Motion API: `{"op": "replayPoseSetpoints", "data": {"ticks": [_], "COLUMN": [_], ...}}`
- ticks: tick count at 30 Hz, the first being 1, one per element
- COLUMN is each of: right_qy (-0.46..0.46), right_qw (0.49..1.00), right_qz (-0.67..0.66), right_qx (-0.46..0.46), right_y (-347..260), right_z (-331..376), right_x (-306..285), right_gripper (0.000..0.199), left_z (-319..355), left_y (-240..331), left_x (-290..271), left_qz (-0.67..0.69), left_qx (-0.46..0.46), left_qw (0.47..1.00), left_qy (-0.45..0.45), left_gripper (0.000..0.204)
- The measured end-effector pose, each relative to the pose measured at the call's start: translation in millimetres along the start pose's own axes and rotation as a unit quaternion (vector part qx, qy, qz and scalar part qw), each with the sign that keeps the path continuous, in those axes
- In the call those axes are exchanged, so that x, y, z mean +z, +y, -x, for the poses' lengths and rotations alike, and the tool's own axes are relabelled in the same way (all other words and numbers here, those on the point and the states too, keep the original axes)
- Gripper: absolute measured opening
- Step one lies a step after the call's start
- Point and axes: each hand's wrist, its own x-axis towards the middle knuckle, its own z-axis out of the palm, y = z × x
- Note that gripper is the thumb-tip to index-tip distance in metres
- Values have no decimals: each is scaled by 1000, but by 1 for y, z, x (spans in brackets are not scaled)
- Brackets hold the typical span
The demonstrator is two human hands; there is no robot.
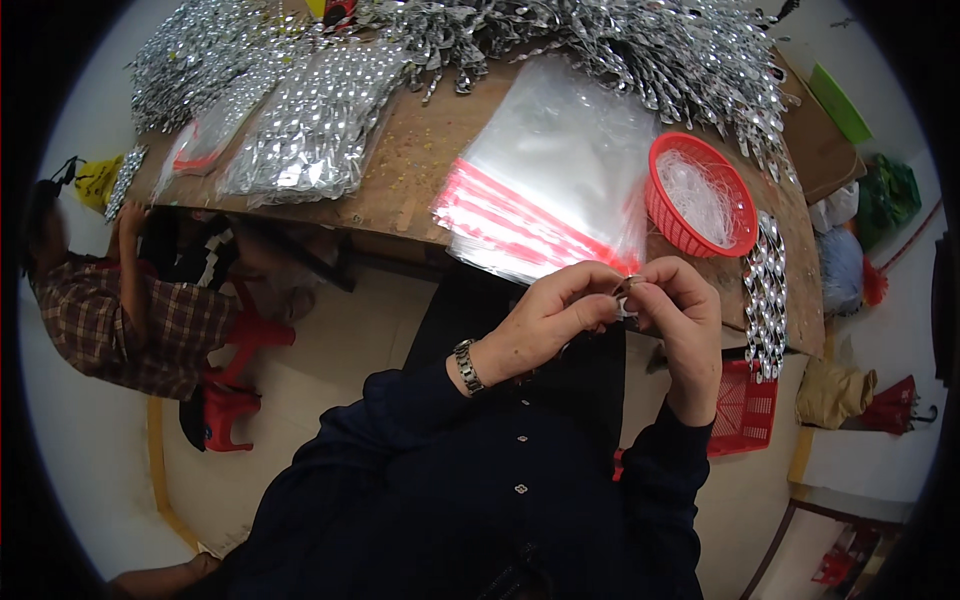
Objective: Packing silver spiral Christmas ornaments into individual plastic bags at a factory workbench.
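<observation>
My left hand [535, 325] and my right hand [690, 325] meet in front of the table edge, fingertips pinched together. Between them is a small silvery-white piece [625, 306], mostly covered by the fingers, so its kind cannot be made out. Just beyond lies a stack of clear plastic bags [575, 130] with red-striped ends. A red plastic basket [664, 212] holding a tangle of thin clear loops stands beyond my right hand. Right of it, a bundle of twisted silver strips [767, 300] hangs over the table's edge.
Heaps of twisted silver strips [680, 60] cover the back of the wooden table [410, 150]. Filled clear bags [310, 130] lie at the left. Another person [130, 310] sits left, near a red stool [230, 405]. A red crate [745, 405] stands below the table at right.
</observation>
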Motion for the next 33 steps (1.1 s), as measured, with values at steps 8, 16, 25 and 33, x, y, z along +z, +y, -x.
{"op": "replayPoseSetpoints", "data": {"ticks": [8, 16, 25, 33], "right_qy": [-25, -45, -45, -45], "right_qw": [1000, 999, 998, 999], "right_qz": [8, -3, 32, 12], "right_qx": [-6, 1, -2, -13], "right_y": [-7, -9, -13, -4], "right_z": [0, 1, -4, -5], "right_x": [11, 16, 23, 17], "right_gripper": [4, 4, 5, 5], "left_z": [-1, 4, 2, 4], "left_y": [23, 33, 36, 24], "left_x": [-5, -5, -10, -24], "left_qz": [64, 55, 65, 135], "left_qx": [16, 21, 50, 36], "left_qw": [997, 997, 993, 988], "left_qy": [49, 58, 87, 71], "left_gripper": [19, 7, 8, 17]}}
